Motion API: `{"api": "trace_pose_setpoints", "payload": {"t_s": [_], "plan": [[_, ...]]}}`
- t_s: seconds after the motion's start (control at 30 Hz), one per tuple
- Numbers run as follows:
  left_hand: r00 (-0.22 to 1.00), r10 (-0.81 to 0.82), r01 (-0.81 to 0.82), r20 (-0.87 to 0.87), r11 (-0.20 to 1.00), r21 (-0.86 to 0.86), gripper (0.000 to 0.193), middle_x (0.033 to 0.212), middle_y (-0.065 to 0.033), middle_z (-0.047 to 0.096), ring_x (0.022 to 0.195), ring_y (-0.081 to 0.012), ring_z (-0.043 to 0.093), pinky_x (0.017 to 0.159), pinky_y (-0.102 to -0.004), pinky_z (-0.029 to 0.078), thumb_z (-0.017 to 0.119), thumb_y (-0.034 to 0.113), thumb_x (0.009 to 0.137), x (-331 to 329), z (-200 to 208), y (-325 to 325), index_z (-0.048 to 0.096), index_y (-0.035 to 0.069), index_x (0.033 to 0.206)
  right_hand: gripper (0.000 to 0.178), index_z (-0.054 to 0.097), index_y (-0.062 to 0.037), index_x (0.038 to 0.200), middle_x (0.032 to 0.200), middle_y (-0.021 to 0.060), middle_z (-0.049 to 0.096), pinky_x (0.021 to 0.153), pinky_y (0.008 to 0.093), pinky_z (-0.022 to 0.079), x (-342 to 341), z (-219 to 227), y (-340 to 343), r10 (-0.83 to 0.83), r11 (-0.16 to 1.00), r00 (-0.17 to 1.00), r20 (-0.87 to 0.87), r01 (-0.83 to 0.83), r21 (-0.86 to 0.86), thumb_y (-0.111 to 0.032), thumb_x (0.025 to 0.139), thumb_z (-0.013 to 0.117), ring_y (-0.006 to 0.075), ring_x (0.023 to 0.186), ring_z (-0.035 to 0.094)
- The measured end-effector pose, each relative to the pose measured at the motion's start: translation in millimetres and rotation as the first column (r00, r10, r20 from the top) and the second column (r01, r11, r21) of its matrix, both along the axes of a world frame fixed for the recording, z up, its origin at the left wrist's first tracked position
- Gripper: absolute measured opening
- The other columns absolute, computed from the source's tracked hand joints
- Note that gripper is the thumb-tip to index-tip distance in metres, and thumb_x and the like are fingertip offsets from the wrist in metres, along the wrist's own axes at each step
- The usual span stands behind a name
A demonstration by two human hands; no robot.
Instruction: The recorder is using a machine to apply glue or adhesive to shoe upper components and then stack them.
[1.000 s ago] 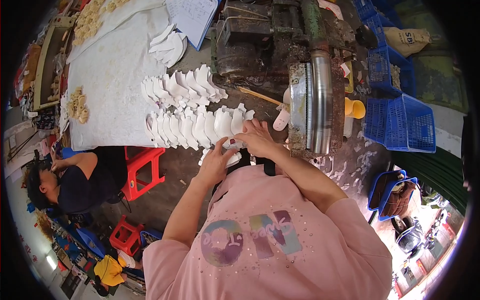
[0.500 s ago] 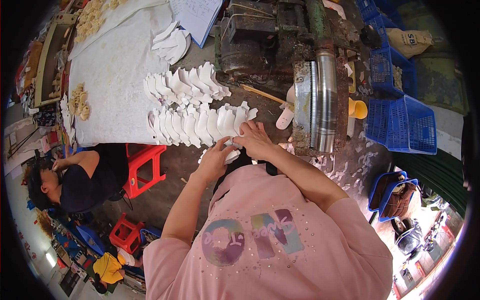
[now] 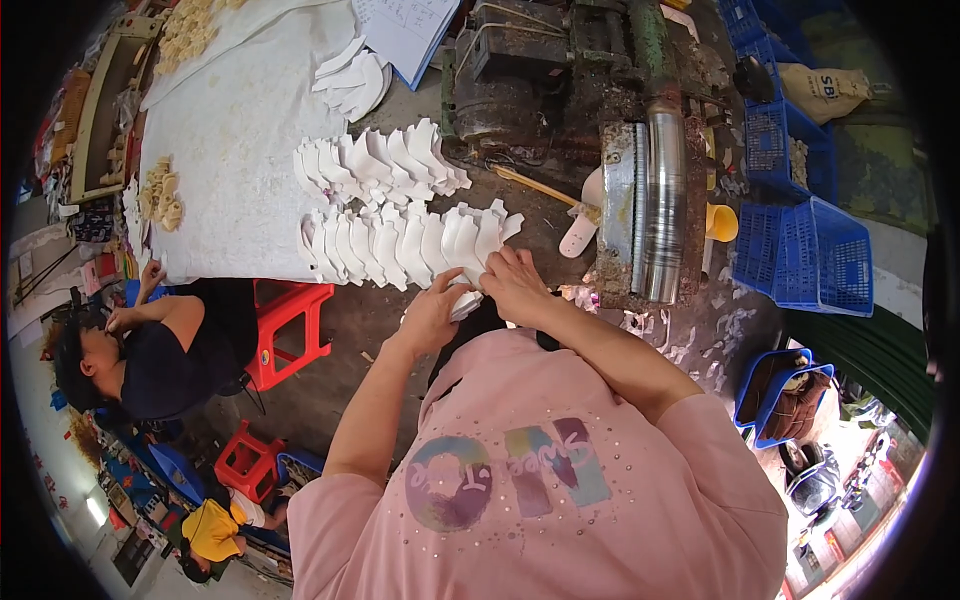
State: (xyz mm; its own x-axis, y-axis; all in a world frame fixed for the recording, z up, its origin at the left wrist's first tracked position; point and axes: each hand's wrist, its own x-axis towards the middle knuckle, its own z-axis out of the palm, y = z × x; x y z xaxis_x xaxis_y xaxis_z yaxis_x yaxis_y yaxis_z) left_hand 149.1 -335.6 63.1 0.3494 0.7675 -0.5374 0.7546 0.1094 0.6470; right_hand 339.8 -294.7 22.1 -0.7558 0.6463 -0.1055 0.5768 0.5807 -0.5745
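Note:
Two rows of thin, curved white cut pieces stand overlapping on the table; a front row (image 3: 385,245) lies close to me and a back row (image 3: 375,165) lies behind it. My left hand (image 3: 436,312) is closed at the near right end of the front row, with small white pieces (image 3: 466,304) showing under its fingers. Beside it, my right hand (image 3: 515,284) has its fingers bent together against the edge of a white piece at the row's end. The fingertips of both hands nearly meet, and they partly hide what is between them.
Beyond the rows rests a loose pile of white pieces (image 3: 355,82) and a blue-edged paper sheet (image 3: 410,35). A rusty machine with a shiny roller (image 3: 663,205) stands at right, near a wooden-handled tool (image 3: 530,184). Blue crates (image 3: 805,250) are farther right. A person (image 3: 165,345) sits at left.
The whole view has shifted slightly, so the table and machine appear a little farther right. My hands remain at the end of the front row, with only small finger movement.

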Motion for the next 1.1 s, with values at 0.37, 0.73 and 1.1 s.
{"api": "trace_pose_setpoints", "payload": {"t_s": [0.37, 0.73, 1.1], "plan": [[0.779, 0.563, -0.464, 0.276, 0.814, -0.35, 0.056, 0.102, -0.0095, 0.061, 0.091, -0.0174, 0.06, 0.082, -0.0293, 0.048, 0.063, -0.006, 0.066, -26.2, 15.0, 1.9, 0.049, 0.003, 0.119, 0.017, 0.062, -0.0071, 0.082, 0.091, 0.0103, 0.049, 0.083, 0.0423, 0.031, 15.4, 11.9, 0.1, -0.006, 0.993, 1.0, 0.028, 0.009, -0.119, -0.001, 0.067, 0.056, 0.0278, 0.097, 0.043], [0.012, 0.565, -0.557, 0.825, 0.689, -0.464, 0.072, 0.112, -0.0133, 0.057, 0.1, -0.0223, 0.058, 0.087, -0.0356, 0.048, 0.066, 0.001, 0.072, 34.3, 126.5, 60.5, 0.03, 0.004, 0.134, 0.016, 0.058, -0.0025, 0.094, 0.096, 0.0095, 0.051, 0.086, 0.0405, 0.034, -6.6, 172.6, 44.6, -0.44, 0.897, 0.703, -0.558, 0.372, -0.239, -0.009, 0.079, 0.062, 0.0298, 0.095, 0.044], [0.084, 0.461, -0.61, 0.883, 0.724, -0.321, 0.064, 0.107, -0.0119, 0.058, 0.1, -0.0208, 0.057, 0.087, -0.0339, 0.047, 0.07, 0.007, 0.076, 92.5, 145.8, 82.8, 0.035, 0.005, 0.129, 0.014, 0.057, -0.0042, 0.088, 0.091, 0.0089, 0.053, 0.08, 0.0374, 0.037, 26.2, 189.4, 52.1, -0.607, 0.758, 0.435, -0.666, 0.569, -0.319, -0.003, 0.076, 0.064, 0.0277, 0.088, 0.047]]}}
